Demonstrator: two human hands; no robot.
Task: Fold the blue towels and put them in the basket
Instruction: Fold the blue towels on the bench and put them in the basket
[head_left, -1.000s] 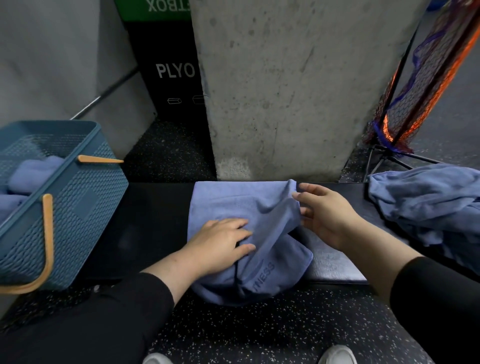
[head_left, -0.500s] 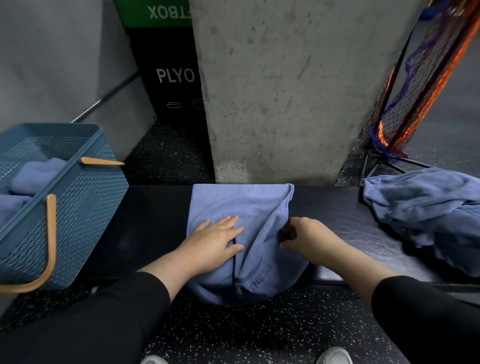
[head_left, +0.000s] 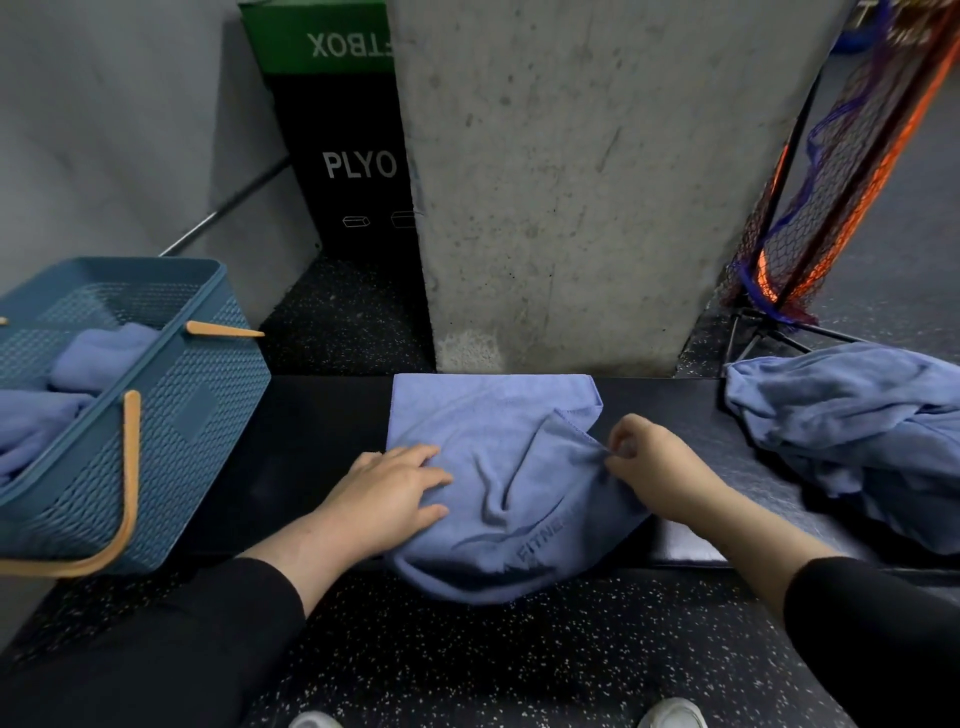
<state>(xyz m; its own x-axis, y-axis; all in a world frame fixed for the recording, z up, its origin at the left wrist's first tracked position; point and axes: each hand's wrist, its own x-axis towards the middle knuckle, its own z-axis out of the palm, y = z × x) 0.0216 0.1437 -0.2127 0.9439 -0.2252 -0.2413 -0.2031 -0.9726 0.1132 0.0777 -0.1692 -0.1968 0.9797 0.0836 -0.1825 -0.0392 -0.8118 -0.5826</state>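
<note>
Concrete pillar (head_left: 561, 182) stands straight beyond both sets of fingers, behind the worktop (head_left: 311, 447). Worktop is black and runs left to right under both hands. Speckled black floor (head_left: 519, 660) is on the near side of the fingers; two shoe tips show at the bottom edge.

Black plyo box (head_left: 353, 156) with a green top, lettered "PLYO", sits beyond and left of the left fingers, partly hidden by the pillar. Orange and blue net (head_left: 831, 171) on a stand is beyond and right of the right fingers.

Blue basket (head_left: 197, 415) with tan handles sits on the worktop well left of the left fingers. Folded blue towels (head_left: 98, 353) lie inside it. Loose heap of blue towels (head_left: 852, 431) is on the worktop right of the right fingers, apart from them.

Blue towel (head_left: 498, 483) being worked lies mid-worktop between and under both hands. Far edge is flat against the pillar base, near edge droops over the worktop front. Partial lettering "FITNE" shows near the front.

Left hand (head_left: 387, 499): fingers straight, pressing flat on the towel's left part, holding nothing. Right hand (head_left: 660, 467): fingers curled, thumb and fingertips pinching the towel's right edge, with a fold of cloth rising just left of the fingers. Both sleeves are black.
</note>
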